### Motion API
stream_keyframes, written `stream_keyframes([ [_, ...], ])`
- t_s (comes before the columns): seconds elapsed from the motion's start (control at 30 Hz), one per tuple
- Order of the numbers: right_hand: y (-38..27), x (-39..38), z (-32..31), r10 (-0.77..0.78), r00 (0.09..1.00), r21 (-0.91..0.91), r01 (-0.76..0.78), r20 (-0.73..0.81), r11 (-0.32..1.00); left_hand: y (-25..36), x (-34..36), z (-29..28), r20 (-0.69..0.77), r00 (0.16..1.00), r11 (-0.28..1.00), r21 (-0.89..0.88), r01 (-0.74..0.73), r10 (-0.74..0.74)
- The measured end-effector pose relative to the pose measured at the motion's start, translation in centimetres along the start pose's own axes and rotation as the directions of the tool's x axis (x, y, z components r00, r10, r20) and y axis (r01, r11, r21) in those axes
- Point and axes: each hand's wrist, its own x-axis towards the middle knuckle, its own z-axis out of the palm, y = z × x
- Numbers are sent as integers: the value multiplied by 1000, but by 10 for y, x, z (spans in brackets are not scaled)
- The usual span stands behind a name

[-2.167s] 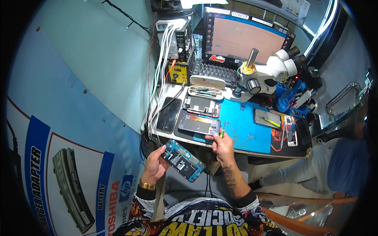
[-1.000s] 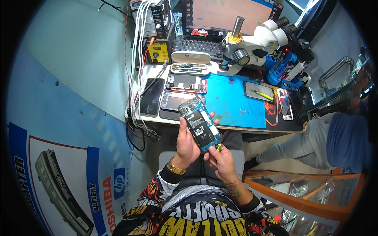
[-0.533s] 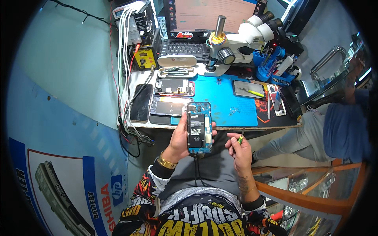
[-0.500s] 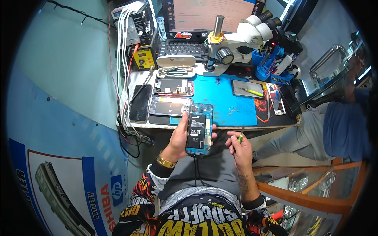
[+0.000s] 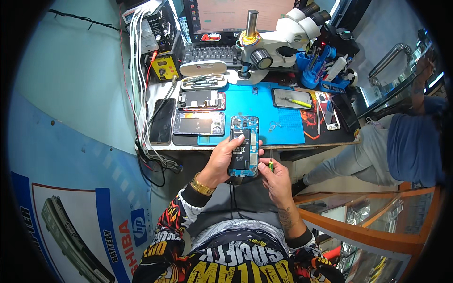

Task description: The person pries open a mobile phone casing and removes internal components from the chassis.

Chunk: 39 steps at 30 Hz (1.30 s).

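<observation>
Phone [image 5: 253, 137] w/ back cover off, in the L hand [image 5: 220, 158], held above the lap at the desk's near edge, top end pointing away from the body; L thumb lies flat across the battery [image 5: 240, 160], other L fingers wrap under, tips showing past the phone's R edge, so phone is pinched btwn thumb & fingers; R hand [image 5: 277, 179] is just beside the phone's lower R corner, thumb & fingers pinching a green-handled tool [image 5: 271, 166], thin shaft up; can't tell if R thumb touches the phone.

Phone's look: long, rounded corners, bright blue frame & inner parts; big black battery w/ white print, L of centre; pale metal plates down the R side; dark camera parts nr the top; blue strip across the bottom.

Farther out: blue mat [image 5: 288, 125] on the desk beyond; on its L side, a silver phone [image 5: 198, 123] & a red-edged phone [image 5: 199, 100], both opened; black phone [image 5: 162, 121] farther L; microscope [image 5: 278, 45] behind the mat.
</observation>
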Motion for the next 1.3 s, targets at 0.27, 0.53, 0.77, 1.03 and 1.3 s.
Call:
stream_keyframes([
  [0.27,-8,20,-18,-271,961,-312,240,-60,919,0,5,-14,-66,998,977,212,14,0],
  [0.53,-60,114,-54,-555,772,-898,430,311,94,44,3,-26,17,984,346,935,-79,180],
  [0.77,-62,126,-61,-445,794,-902,423,414,-84,78,5,-42,55,993,190,979,-74,99],
  [1.03,-53,116,-96,-724,645,-902,426,245,74,79,55,-8,167,986,50,985,-168,10],
  [1.3,-149,138,-180,-783,587,-914,170,-206,369,60,123,1,397,917,-121,909,-398,-36],
])
